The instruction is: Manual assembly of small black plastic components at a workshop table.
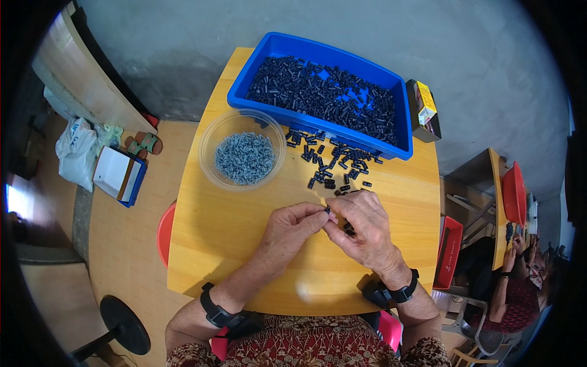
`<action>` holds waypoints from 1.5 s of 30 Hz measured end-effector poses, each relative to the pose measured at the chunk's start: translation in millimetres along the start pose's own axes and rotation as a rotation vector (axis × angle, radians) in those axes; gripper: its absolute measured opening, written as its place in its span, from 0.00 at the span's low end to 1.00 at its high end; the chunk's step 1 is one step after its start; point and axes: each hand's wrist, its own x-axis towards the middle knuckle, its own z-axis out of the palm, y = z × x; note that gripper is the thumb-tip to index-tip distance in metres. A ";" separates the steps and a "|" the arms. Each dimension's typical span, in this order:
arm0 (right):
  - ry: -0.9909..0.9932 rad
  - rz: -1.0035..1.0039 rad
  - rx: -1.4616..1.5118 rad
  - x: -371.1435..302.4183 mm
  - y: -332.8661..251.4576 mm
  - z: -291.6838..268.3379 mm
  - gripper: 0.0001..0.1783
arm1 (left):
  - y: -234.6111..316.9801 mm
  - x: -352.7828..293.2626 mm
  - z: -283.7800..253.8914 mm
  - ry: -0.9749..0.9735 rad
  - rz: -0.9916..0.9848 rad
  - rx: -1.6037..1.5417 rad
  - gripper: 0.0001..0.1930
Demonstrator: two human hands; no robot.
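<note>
My left hand [297, 225] is closed in a pinch, thumb and forefinger together on a small black plastic piece [328, 210]. My right hand [365, 227] meets it from the other side, its thumb and fingertips pressed together at the same spot; what it grips there is too small and covered to make out. Just beyond the hands, loose black plastic pieces [343, 164] lie scattered on the table, with a few partly hidden beneath my right hand. To their left stands a round clear plastic tub [208, 160] of small silvery metal parts, apparently screws [244, 158].
A large blue bin [241, 92] full of similar black pieces stands at the back of the wooden table [214, 244]. By its right end is a dark box [422, 128] holding a yellow packet [425, 101]. Another person [513, 300] sits at a table on the far right, near a red basin [513, 194].
</note>
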 end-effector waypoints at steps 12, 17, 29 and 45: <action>-0.085 0.184 0.390 5.4 9.8 -11.6 0.08 | 2.3 -1.1 4.1 0.011 -0.011 0.186 0.11; -0.088 0.303 0.366 1.5 4.8 -7.4 0.04 | -5.0 -1.2 2.6 0.074 0.001 0.196 0.09; -0.077 0.038 -0.052 1.7 -2.4 -12.7 0.22 | -0.2 -0.9 3.6 0.062 0.013 0.106 0.10; -0.100 -0.033 -0.118 -0.6 0.3 -10.9 0.18 | 1.5 -0.7 -0.2 0.010 -0.020 0.156 0.11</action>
